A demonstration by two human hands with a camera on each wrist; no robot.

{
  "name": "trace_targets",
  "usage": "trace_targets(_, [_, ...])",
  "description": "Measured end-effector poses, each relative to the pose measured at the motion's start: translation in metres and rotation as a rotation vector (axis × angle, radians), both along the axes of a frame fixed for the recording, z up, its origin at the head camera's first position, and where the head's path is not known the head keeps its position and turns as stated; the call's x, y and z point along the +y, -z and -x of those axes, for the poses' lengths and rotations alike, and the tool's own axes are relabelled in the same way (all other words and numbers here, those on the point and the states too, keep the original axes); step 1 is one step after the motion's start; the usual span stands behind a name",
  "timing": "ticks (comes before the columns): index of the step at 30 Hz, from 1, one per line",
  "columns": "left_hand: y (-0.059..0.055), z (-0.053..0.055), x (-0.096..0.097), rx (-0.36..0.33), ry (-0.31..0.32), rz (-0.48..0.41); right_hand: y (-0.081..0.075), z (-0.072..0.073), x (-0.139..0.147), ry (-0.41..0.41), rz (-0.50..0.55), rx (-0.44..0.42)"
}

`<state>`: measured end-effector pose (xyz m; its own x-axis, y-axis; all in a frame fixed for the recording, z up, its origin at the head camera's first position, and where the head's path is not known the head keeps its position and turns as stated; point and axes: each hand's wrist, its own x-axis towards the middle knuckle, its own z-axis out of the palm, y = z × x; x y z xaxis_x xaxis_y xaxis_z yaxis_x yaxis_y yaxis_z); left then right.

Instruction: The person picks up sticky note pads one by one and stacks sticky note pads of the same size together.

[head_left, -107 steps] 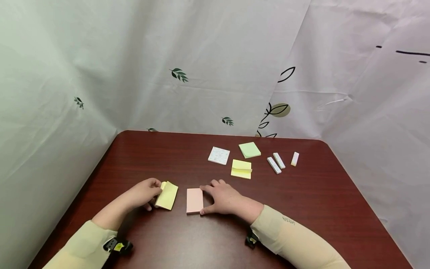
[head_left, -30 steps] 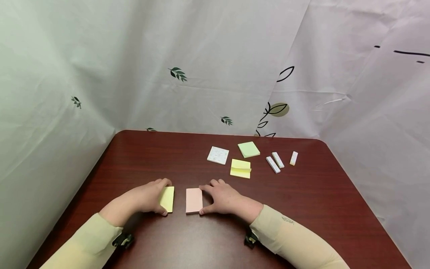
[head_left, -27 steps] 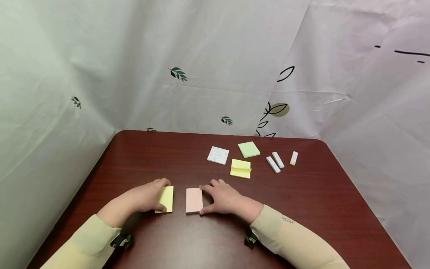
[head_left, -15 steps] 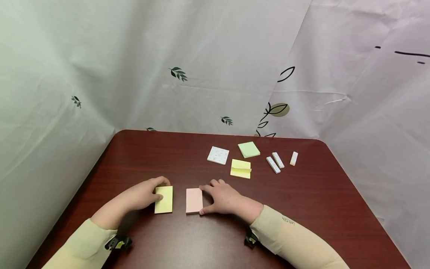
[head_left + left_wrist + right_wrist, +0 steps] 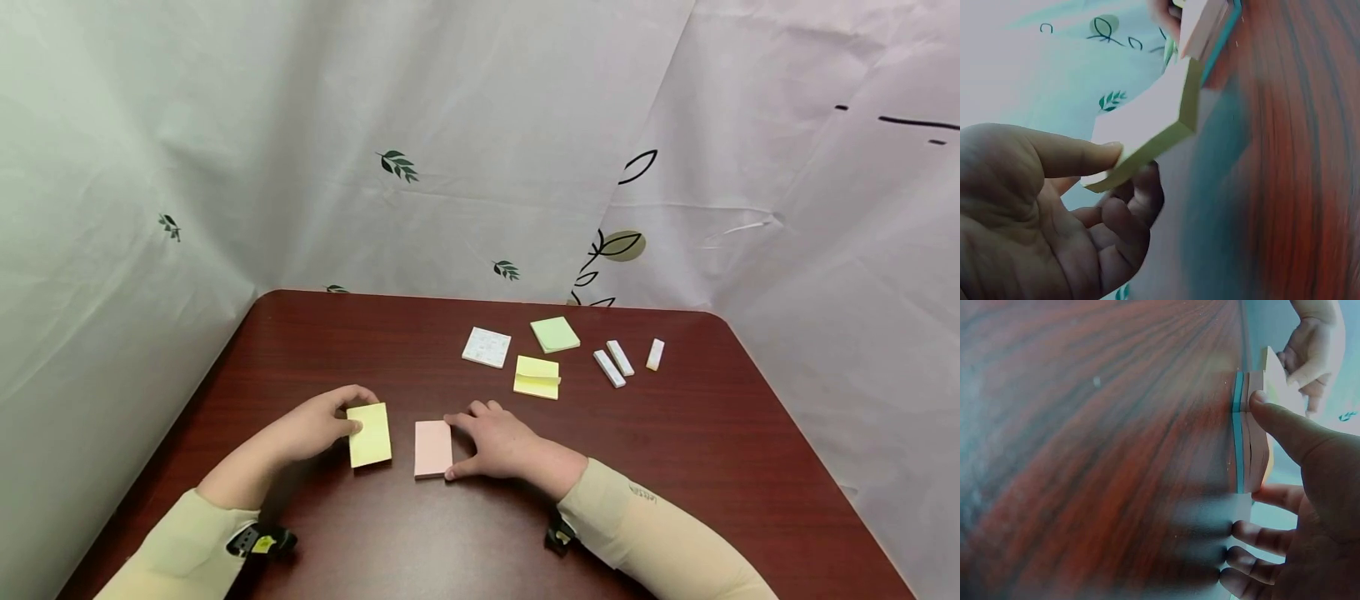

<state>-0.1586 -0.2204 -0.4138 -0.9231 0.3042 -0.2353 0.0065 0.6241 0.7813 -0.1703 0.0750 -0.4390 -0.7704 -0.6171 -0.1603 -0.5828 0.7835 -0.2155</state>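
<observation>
In the head view my left hand pinches a pale yellow sticky note pad, thumb on top and fingers beneath. The left wrist view has this yellow pad tilted and raised off the table. To its right a pink sticky note pad lies on the tabletop. My right hand holds that pad's right side, thumb at the near corner and index finger at the far one. A blue layer shows under the pink sheets in the right wrist view.
Farther back on the dark red table lie a white patterned pad, a green pad and a bright yellow pad with its top sheet folded. Several slim white blocks lie right of them. Pale curtains surround the table.
My left hand has shifted from spanning the yellow pad's two ends to pinching its left edge. The pad is lifted and slightly turned. My right hand and the pink pad stay put.
</observation>
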Motion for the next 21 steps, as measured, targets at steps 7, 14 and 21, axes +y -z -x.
trace_targets(7, [0.007, 0.004, 0.024, -0.091, 0.010, -0.168, 0.000, 0.001, 0.000, 0.010, -0.010, -0.005])
trace_targets(14, [0.017, 0.005, 0.051, -0.095, 0.036, -0.174, 0.000, 0.001, 0.000, 0.008, -0.004, -0.008])
trace_targets(21, [0.020, 0.003, 0.068, -0.033, 0.010, -0.096, 0.001, -0.001, 0.000, 0.006, -0.005, -0.008])
